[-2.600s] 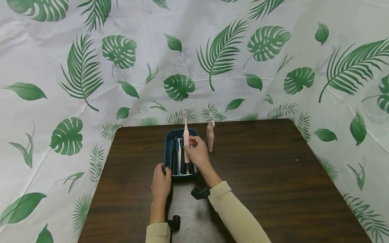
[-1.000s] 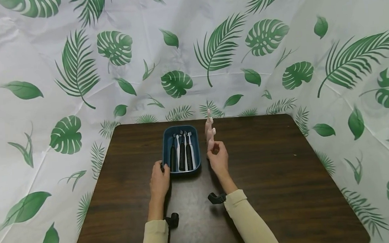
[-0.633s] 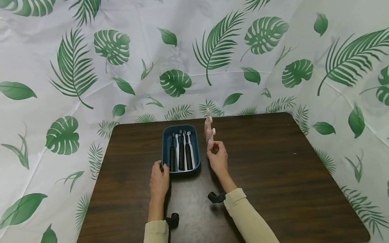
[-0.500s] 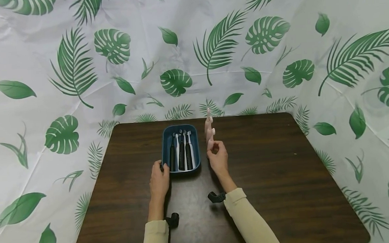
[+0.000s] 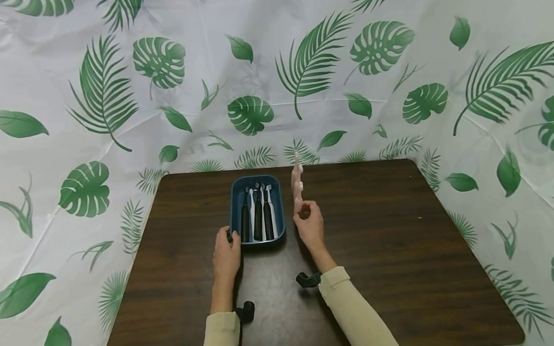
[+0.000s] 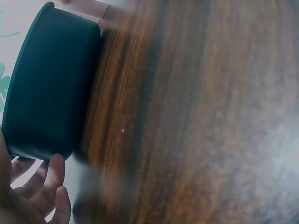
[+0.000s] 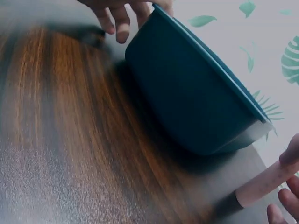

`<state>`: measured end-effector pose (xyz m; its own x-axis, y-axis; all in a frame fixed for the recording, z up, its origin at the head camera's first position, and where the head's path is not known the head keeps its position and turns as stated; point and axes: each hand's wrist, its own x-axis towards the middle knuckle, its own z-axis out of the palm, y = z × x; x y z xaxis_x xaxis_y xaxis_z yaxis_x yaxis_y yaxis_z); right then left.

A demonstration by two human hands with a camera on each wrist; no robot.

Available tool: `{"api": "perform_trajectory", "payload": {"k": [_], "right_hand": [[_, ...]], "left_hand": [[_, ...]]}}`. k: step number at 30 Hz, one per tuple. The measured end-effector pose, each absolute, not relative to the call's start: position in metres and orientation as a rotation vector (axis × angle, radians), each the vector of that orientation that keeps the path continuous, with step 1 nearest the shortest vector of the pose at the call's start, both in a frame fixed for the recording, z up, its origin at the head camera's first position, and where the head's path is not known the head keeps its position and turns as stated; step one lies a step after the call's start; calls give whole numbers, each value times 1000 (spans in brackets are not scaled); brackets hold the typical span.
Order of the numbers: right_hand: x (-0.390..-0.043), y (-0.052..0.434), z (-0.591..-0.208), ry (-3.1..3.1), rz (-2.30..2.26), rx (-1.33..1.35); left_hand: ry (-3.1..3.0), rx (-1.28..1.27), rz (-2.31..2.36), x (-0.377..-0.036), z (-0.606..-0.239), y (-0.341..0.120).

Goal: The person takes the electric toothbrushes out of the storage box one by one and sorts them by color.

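White sheeting [image 5: 46, 164] printed with green palm and monstera leaves hangs behind and beside a dark wood table [image 5: 403, 250]; no brand, label or writing can be read anywhere. At the table's 12 o'clock end sits a blue tray [image 5: 234, 206], holding black and white toothbrushes [image 5: 258, 216] laid lengthwise, heads toward 12 o'clock. The left hand [image 5: 227, 254] lies at the tray's 7 o'clock corner, forearm running straight back toward 6 o'clock in a cream sleeve [image 5: 222, 338], thumb against the near rim and the fingers curled round the corner; the left wrist view shows fingertips [image 6: 55, 170] beside the tray's dark wall [image 6: 51, 84]. Just off the tray's 3 o'clock side, two pink toothbrushes [image 5: 297, 185] stand upright on the table, one behind the other. The right hand [image 5: 310, 226] is raised at their 6 o'clock side, wrist bent up, forearm angled in from 5 o'clock, thumb and forefinger closing round the nearer handle's lower part; whether they actually press it is hard to tell from the head view, though the right wrist view shows a finger [image 7: 292, 151] touching the pink handle [image 7: 264, 182]. Black camera mounts [image 5: 308, 280] sit at both wrists.
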<state>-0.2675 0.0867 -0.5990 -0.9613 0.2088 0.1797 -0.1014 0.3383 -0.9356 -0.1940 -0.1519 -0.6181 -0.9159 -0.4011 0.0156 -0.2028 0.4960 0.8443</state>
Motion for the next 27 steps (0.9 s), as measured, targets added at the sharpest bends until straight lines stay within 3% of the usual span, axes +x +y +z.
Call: {"api": "perform_trajectory", "payload": {"k": [15, 27], "right_hand": [[-255, 103, -600, -2614, 1602, -275], [-241, 93, -582, -2673, 1673, -212]], "left_hand": [[-2531, 522, -1423, -193, -616, -150], [-2547, 520, -1436, -193, -617, -150]]}}
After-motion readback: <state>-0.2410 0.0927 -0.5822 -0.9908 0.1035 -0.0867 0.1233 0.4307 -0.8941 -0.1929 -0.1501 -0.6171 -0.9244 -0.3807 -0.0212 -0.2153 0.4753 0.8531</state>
